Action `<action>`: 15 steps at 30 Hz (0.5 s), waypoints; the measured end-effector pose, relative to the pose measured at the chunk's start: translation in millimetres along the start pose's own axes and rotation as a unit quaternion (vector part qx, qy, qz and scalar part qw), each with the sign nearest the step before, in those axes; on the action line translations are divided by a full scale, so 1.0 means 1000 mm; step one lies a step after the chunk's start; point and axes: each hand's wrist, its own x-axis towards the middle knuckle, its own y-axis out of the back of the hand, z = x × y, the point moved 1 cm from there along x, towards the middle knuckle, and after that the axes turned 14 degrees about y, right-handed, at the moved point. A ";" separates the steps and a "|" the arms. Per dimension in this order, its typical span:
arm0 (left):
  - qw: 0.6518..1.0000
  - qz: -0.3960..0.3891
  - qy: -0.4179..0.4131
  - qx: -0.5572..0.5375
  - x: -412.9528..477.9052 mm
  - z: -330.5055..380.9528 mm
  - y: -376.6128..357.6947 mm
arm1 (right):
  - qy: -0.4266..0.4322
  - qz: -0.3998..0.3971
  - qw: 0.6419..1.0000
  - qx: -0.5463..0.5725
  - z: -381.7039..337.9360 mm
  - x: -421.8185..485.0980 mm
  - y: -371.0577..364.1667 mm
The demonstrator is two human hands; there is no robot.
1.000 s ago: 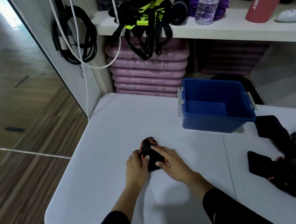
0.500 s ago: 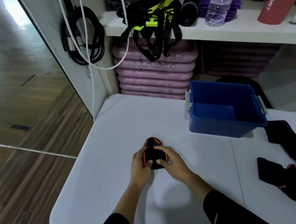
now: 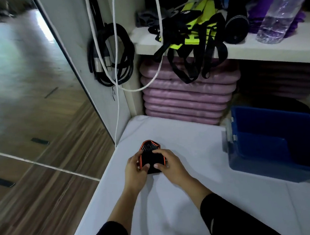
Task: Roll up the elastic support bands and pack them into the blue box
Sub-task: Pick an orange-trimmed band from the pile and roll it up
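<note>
Tighter band (image 3: pixel 150 159) between left (image 3: pixel 134 171), right grip (image 3: pixel 169 166)

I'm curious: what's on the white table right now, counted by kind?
Black elastic support band with orange trim: 1
Blue plastic box: 1
Bare hands gripping the band: 2 (left hand, right hand)
Total: 4

Black band (image 3: pixel 151 159) with orange trim; blue box (image 3: pixel 273 145); white table (image 3: pixel 183 198).
</note>
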 end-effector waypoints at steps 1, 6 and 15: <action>1.000 0.002 0.011 0.015 0.006 -0.004 -0.001 | -0.002 -0.007 1.000 -0.010 0.004 0.003 -0.005; 0.994 0.032 -0.003 0.103 0.017 -0.022 -0.007 | -0.003 0.024 0.999 -0.048 0.015 0.006 -0.016; 0.998 0.052 0.016 0.036 -0.001 -0.021 -0.004 | 0.018 0.027 0.998 -0.052 0.008 -0.011 -0.011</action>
